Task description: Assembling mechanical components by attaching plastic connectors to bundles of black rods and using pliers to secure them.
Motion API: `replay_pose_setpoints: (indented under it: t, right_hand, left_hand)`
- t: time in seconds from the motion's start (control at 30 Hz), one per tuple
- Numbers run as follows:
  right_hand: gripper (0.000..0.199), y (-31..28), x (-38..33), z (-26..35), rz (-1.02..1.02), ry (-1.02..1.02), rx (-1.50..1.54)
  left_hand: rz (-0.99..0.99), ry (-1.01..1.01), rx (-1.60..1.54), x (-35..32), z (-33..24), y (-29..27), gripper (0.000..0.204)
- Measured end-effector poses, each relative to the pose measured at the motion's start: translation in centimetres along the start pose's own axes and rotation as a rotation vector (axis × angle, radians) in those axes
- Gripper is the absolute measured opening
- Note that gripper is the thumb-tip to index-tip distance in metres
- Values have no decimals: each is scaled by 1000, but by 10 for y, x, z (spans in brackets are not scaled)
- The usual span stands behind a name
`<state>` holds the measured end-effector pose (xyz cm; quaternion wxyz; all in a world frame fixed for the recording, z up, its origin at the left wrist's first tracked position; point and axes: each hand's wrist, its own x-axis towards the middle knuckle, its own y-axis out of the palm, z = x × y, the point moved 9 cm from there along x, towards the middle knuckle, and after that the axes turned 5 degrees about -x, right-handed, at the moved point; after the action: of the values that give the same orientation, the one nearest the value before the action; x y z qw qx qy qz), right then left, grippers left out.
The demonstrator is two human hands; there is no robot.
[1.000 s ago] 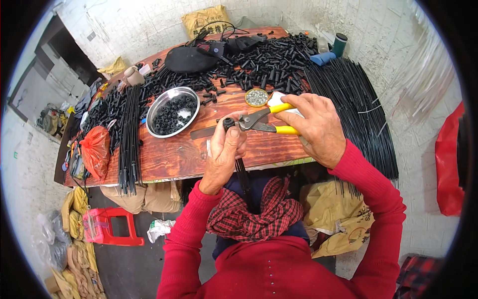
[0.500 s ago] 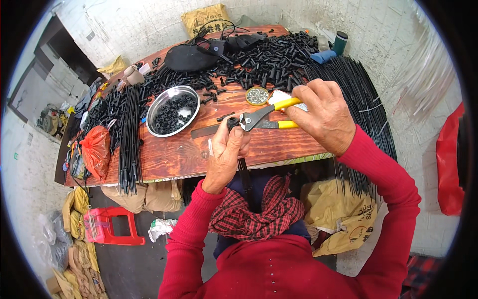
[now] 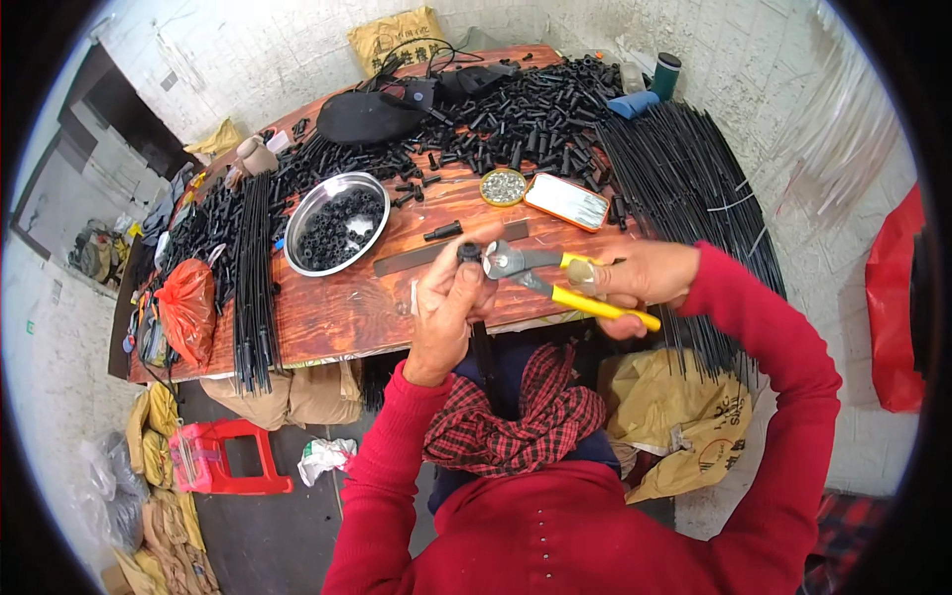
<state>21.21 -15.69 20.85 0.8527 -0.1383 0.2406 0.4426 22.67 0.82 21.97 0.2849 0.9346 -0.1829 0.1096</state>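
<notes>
My left hand (image 3: 444, 309) is closed around a black tubular fitting (image 3: 468, 252), its end poking up past the thumb. Dark thin rods (image 3: 483, 349) hang below that fist. In my right hand (image 3: 654, 276) is a pair of end-cutting pincers with yellow handles (image 3: 595, 300); the fingers wrap the handles, which slant down to the right. The pincers' jaws (image 3: 503, 262) are right beside the fitting's top end; I cannot tell whether they touch it. Behind my left hand, a flat dark bar (image 3: 409, 261) and one loose black fitting (image 3: 443, 231) lie on the wooden table (image 3: 327, 307).
A steel bowl (image 3: 290, 248) holds black rings. Beyond my hands are a round tin (image 3: 503, 186) of small metal pieces and a white-topped rectangular box (image 3: 567, 201). Black fittings (image 3: 540, 119) heap at the back; bundled rods (image 3: 694, 188) lie right. A red stool (image 3: 260, 484) stands on the floor.
My right hand has come down, swinging the pincers' handles from slanting upward to slanting downward. The white-topped box is now uncovered. My left hand keeps its grip, almost still.
</notes>
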Motion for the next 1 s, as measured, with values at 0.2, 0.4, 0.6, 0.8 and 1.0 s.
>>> replay_pose_setpoints:
  t: [0.2,0.4,0.6,0.8,1.0]
  right_hand:
    - [53,11,6,-11,55,-72,89]
    - [48,-13,-14,30,-517,-366,-513]
    - [46,20,-60,80,-1005,-666,-1259]
    - [66,14,-12,-39,-22,178,515]
    - [65,23,-6,-31,68,-19,346]
  left_hand:
    - [-13,-30,-17,-2,9,-4,47]
    - [-64,-24,-3,-1,11,-11,46]
    - [-105,-23,13,1,8,-14,48]
    - [-15,-24,-90,-5,9,-2,49]
    - [17,-54,-40,-1,9,1,49]
